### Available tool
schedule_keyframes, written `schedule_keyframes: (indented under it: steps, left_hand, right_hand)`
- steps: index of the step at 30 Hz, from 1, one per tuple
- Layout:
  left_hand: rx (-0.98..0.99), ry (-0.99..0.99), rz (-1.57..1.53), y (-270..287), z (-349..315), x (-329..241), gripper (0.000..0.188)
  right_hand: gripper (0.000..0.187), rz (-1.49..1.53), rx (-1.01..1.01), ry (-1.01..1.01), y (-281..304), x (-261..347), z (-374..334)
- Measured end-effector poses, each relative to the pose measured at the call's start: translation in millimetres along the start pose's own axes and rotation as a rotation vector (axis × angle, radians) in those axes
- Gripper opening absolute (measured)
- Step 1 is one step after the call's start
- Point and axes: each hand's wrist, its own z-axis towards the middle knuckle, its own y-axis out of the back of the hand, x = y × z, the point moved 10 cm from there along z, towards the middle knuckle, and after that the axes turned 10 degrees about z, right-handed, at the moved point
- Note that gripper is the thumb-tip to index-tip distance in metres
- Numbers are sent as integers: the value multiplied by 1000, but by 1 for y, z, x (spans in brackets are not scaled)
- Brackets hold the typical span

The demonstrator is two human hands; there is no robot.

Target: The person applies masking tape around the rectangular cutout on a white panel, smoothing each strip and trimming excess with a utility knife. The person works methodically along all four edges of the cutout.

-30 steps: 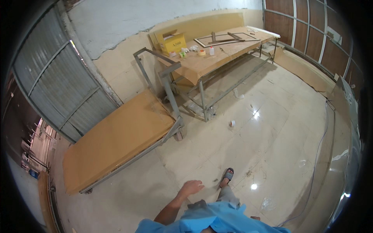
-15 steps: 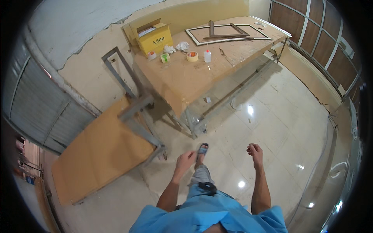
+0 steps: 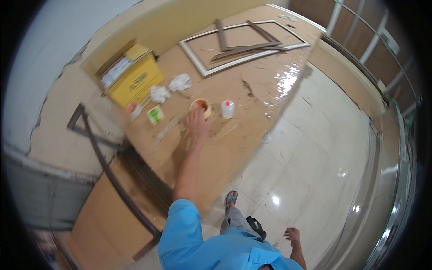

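Note:
My left hand (image 3: 197,127) reaches over the table, fingers stretched out onto the near side of a cream roll of tape (image 3: 206,107). Blur hides how firmly they touch it; no grip shows. A white bottle with a red tip (image 3: 227,110) stands just right of the roll. Left of it lie a small green-and-yellow tape roll (image 3: 155,115) and a white tape roll with an orange core (image 3: 133,110). My right hand (image 3: 292,234) hangs low over the floor at my side, empty, with loosely bent fingers apart.
Crumpled white wads (image 3: 180,83) lie near a yellow carton (image 3: 137,83) on the brown-covered table (image 3: 216,175). Farther back, dark frame pieces (image 3: 246,51) rest across a pale rectangular frame (image 3: 198,60). At left, a dark metal frame (image 3: 108,167) stands beside a brown board (image 3: 101,220).
I have come closer to the table. My left hand has moved forward from in front of my body to the cream tape roll. My right hand has dropped lower at my side.

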Motion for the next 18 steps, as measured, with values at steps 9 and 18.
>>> schedule_keyframes:
  steps: [9,18]
  left_hand:
    - [111,326,-351,22,-12,5,33]
    - [953,-129,-1138,136,-261,-278,35]
  right_hand:
    - [39,266,105,363,-94,205,-53]
    - [55,779,412,454,-125,278,-167]
